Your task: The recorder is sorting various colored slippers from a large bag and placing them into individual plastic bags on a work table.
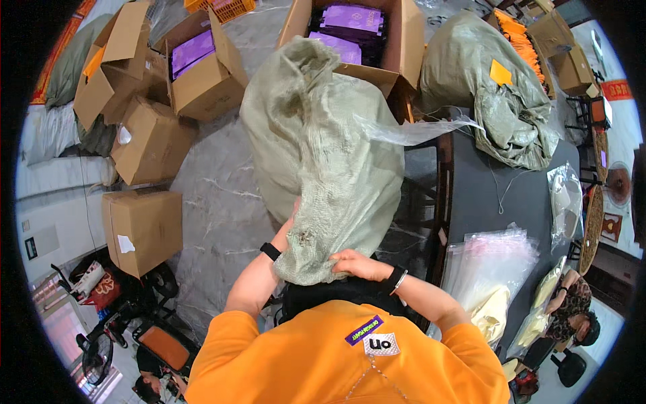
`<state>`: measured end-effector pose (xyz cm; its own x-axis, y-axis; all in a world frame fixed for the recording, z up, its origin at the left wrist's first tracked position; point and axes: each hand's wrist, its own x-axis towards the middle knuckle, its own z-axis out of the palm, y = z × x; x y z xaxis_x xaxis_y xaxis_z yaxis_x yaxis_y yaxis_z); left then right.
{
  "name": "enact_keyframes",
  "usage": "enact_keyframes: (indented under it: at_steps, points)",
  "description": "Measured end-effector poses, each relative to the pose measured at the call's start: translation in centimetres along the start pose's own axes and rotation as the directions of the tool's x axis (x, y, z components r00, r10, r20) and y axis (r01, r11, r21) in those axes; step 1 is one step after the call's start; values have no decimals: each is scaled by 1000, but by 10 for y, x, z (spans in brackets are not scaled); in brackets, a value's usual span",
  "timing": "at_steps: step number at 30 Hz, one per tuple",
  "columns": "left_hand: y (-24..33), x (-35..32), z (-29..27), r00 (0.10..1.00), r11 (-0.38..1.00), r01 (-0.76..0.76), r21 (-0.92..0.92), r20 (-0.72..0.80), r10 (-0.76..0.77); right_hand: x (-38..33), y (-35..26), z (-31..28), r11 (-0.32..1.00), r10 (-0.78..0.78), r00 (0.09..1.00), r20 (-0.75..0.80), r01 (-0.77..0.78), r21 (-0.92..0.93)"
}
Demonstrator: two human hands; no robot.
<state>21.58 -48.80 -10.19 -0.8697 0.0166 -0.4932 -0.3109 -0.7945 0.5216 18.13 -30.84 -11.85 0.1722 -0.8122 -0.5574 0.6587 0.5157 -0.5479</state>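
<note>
A large grey-green woven sack (323,148) stands in front of me, its lower end bunched at my waist. My left hand (291,222) is pressed against the sack's left side, mostly hidden behind the fabric; a black band is on that wrist. My right hand (360,264) grips the sack's bunched lower edge, with a bracelet on the wrist. A clear plastic sheet (417,129) trails from the sack's right side.
An open cardboard box of purple packs (353,30) stands behind the sack. More boxes (145,138) sit on the marble floor at left. A dark table (498,195) at right carries another woven sack (491,87) and clear bags (488,259). Another person (572,303) sits at lower right.
</note>
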Motion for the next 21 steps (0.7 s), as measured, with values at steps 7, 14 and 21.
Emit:
enact_keyframes:
  at_steps: [7, 14, 21]
  points:
    - [-49, 18, -14, 981, 845, -178, 504, 161, 111, -12, 11, 9, 996, -84, 989, -121, 87, 18]
    - [-72, 14, -23, 981, 933, 172, 316, 30, -191, -28, 12, 14, 963, -201, 977, -67, 184, -196]
    - [-61, -3, -19, 878, 698, -181, 693, 433, -202, -74, -8, -13, 183, -586, 800, -125, -20, -983]
